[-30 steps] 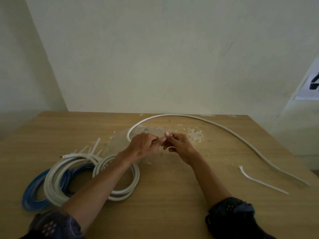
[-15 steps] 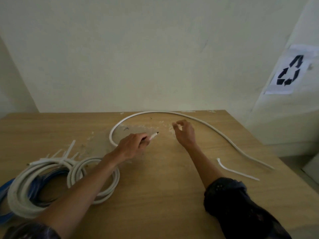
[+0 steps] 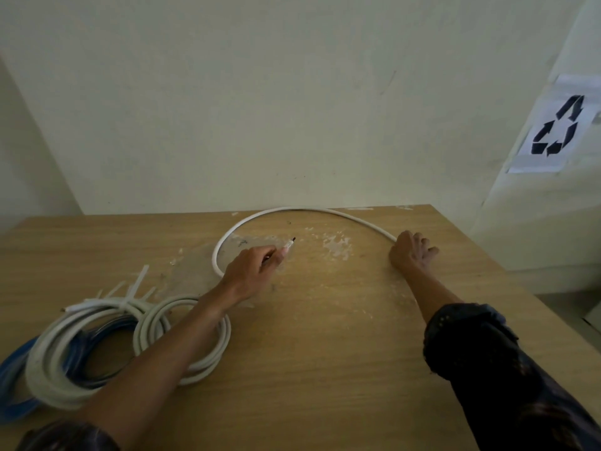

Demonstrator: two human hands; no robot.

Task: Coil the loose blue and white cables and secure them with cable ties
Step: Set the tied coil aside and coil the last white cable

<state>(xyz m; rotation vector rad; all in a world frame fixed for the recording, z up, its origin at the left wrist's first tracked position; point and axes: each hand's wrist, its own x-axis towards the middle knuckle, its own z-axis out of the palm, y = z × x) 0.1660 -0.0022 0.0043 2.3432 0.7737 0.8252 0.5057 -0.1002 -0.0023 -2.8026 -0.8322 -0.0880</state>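
Your right grip [image 3: 411, 252] has reached out onto the white cable [image 3: 302, 209], closure unclear; left grip [image 3: 255, 268] pinches its end, arc between.

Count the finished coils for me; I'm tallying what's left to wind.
3, all at left: a large white coil, a blue coil partly under it, and a smaller white coil beside them, crossed by the left forearm. Others may be hidden beneath.
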